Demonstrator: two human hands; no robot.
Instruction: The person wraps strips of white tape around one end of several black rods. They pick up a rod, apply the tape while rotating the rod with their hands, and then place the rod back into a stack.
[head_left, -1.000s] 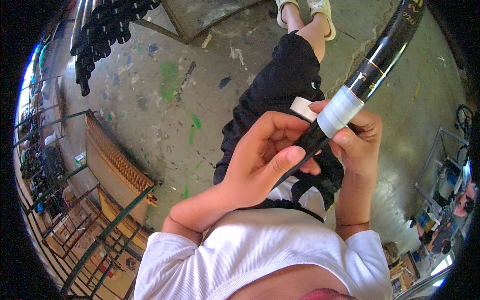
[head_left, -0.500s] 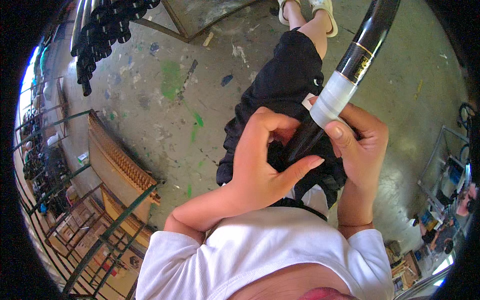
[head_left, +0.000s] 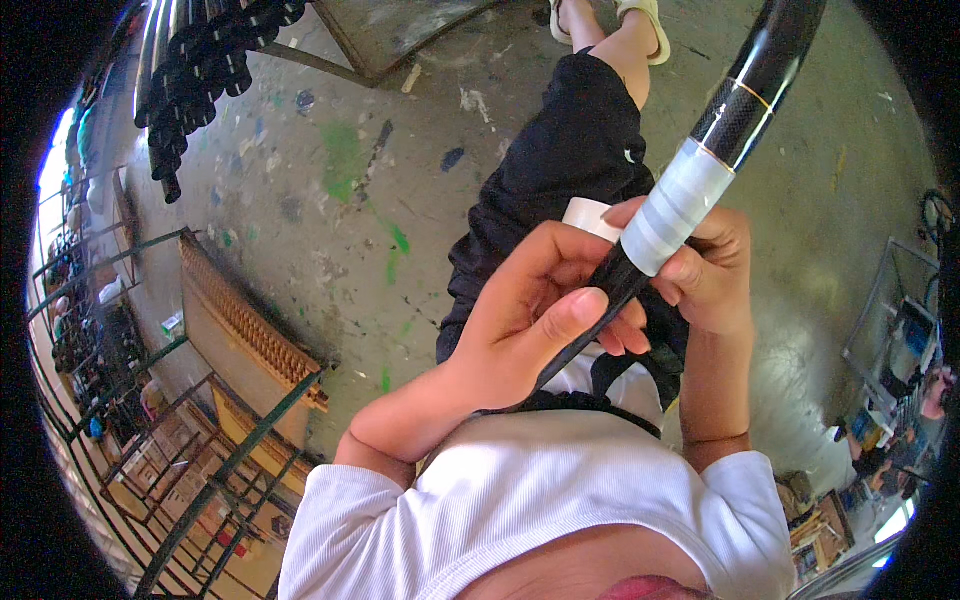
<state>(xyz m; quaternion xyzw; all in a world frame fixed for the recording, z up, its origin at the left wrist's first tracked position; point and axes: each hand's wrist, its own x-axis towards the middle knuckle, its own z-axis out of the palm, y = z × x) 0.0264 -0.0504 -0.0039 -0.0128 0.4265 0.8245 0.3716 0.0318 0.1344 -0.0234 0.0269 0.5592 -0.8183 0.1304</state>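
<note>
A long black glossy tube (head_left: 755,75) slants from my lap up to the top right. A band of white tape (head_left: 676,208) is wound around it. My right hand (head_left: 708,272) grips the tube just under the taped band. My left hand (head_left: 530,315) wraps around the thinner lower part of the tube, thumb laid along it. A roll of white tape (head_left: 590,217) peeks out behind my left fingers; which hand holds it I cannot tell.
I sit over a stained concrete floor (head_left: 330,200) with green paint marks. Several black tubes (head_left: 205,70) lie bundled at top left. A wooden toothed rack (head_left: 245,335) and green metal frames (head_left: 190,440) stand at left. Cluttered shelving (head_left: 905,370) is at right.
The tube has tilted more upright and shifted right. My left hand has slid along the lower tube and closed further around it; the right hand keeps its grip.
</note>
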